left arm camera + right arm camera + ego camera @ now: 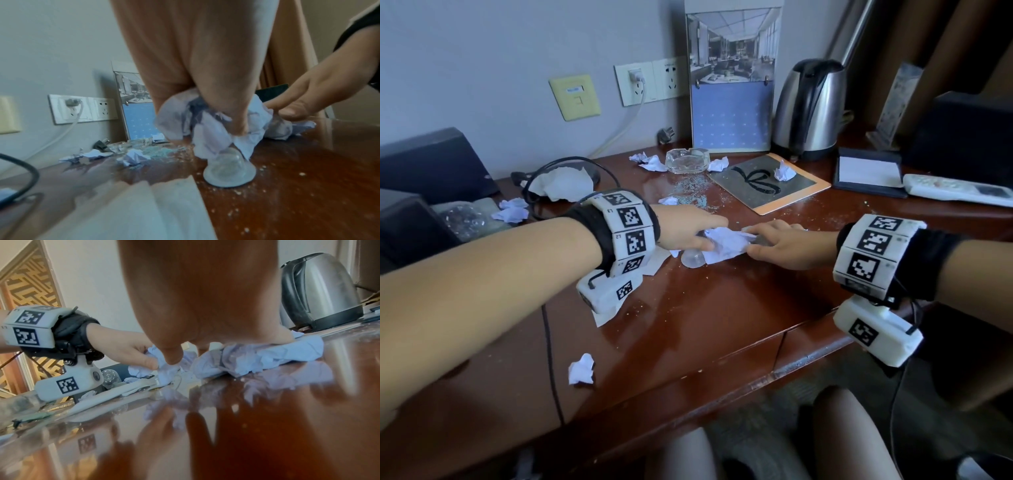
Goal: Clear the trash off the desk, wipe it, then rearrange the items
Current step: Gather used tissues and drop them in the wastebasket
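Crumpled white paper [726, 244] is gathered at the centre of the bench [722, 308], over a clear plastic lid [692, 258]. It is pinched by the left hand [681, 231] at its 9 o'clock end and pressed down by the fingers of the right hand [787, 245] at its 3 o'clock end.

Trash clearing is judged barely begun; wiping and rearranging remain. About eight smaller paper wads are counted: four around the glass ashtray [687, 160] at 12 o'clock, one on the slate [768, 183], two at 9 o'clock, one at 7 o'clock. Crumbs are scattered widely. One kettle [810, 109] and one remote [959, 190] stand at 2 o'clock.
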The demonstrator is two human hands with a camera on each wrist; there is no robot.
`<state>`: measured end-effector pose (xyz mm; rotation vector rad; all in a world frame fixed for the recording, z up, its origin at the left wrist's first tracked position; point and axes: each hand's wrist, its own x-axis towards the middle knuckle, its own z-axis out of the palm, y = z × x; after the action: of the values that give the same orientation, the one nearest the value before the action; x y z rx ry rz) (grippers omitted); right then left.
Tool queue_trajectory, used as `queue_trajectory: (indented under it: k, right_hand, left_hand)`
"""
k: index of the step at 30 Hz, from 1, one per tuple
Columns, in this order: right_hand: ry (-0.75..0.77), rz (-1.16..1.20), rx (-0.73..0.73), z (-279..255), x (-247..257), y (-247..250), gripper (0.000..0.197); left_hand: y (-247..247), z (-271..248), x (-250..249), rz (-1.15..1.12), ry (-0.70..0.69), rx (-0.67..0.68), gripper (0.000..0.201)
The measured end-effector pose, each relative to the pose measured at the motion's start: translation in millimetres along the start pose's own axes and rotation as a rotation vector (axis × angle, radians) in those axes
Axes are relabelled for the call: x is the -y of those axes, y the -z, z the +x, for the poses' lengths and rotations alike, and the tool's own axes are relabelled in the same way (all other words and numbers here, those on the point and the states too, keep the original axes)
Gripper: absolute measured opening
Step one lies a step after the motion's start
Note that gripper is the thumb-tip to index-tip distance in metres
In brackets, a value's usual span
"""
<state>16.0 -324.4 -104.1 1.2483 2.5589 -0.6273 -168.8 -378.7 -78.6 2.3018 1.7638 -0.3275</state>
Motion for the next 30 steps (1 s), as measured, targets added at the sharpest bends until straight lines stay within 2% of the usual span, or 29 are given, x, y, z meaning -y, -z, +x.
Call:
queue_trajectory:
  k: [5,7,12,16,19,22,25,27,30]
  right_hand:
    - [-0.001,-0.003,-0.018,-7.2,14.6,-5.9,0.054]
    - [0.006,0.003,-0.027,-8.4,21.1,-9.7,0.057]
    - [0.015,0.026,-0.025,-9.5,43.9,-15.7,0.066]
    - [0.053,0.011,-0.020,-7.1,67.5,-12.7,0.071]
    - [0.084,-0.007,-0.018,0.6,84.7,-11.8,0.074]
    - [0.097,-0.051,-0.009,9.4,97.5,-14.2,0.075]
    - [0.110,-0.083,0.028,16.0,105.1,-15.3,0.069]
    - [0.113,-0.122,0.023,18.0,107.1,-17.5,0.062]
    - [0.116,-0.185,-0.020,18.0,106.6,-26.1,0.055]
  left_hand:
    - [11.3,-31.6,11.9,-0.033,0.148,-0.087,0.028]
    - [11.7,-47.2,18.5,-0.057,0.199,-0.130,0.024]
    - [-2.8,-86.8,38.8,-0.128,0.332,-0.213,0.036]
    - [-22.6,-112.5,46.1,-0.229,0.428,-0.190,0.027]
    - [-34.8,-126.0,46.0,-0.280,0.475,-0.179,0.029]
    - [-44.5,-132.2,47.3,-0.315,0.518,-0.159,0.016]
    - [-52.7,-132.7,49.3,-0.359,0.534,-0.107,0.024]
    - [-55.2,-133.2,48.4,-0.360,0.558,-0.084,0.023]
    - [-56.8,-131.0,52.9,-0.396,0.586,-0.109,0.031]
